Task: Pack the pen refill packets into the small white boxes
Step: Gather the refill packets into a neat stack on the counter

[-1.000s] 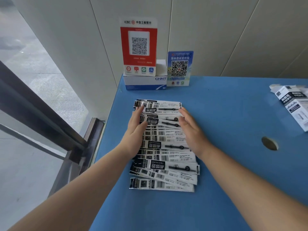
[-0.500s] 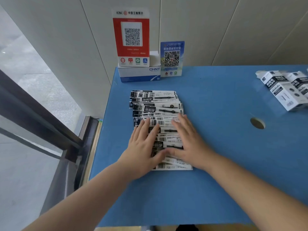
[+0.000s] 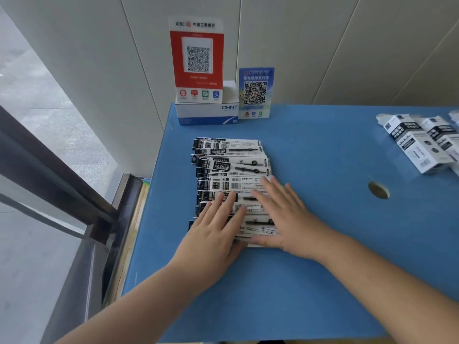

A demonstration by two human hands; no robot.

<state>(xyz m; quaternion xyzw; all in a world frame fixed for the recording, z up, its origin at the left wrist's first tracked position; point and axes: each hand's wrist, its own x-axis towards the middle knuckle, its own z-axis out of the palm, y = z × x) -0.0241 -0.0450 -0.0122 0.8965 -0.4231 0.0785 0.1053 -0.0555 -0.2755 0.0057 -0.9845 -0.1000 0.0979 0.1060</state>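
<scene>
Packets (image 3: 231, 167) of pen refills lie fanned on the blue table (image 3: 323, 150); my left hand (image 3: 213, 234) and right hand (image 3: 285, 217) press them, fingers straight, gripping nothing.

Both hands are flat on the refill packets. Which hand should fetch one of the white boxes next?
Right. The right hand lies on the side of the packets nearest the white boxes at the table's far right; the left hand would have to cross over.

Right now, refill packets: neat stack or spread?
Spread: the packets overlap in a fanned row on the table, both hands flat on them.
</scene>
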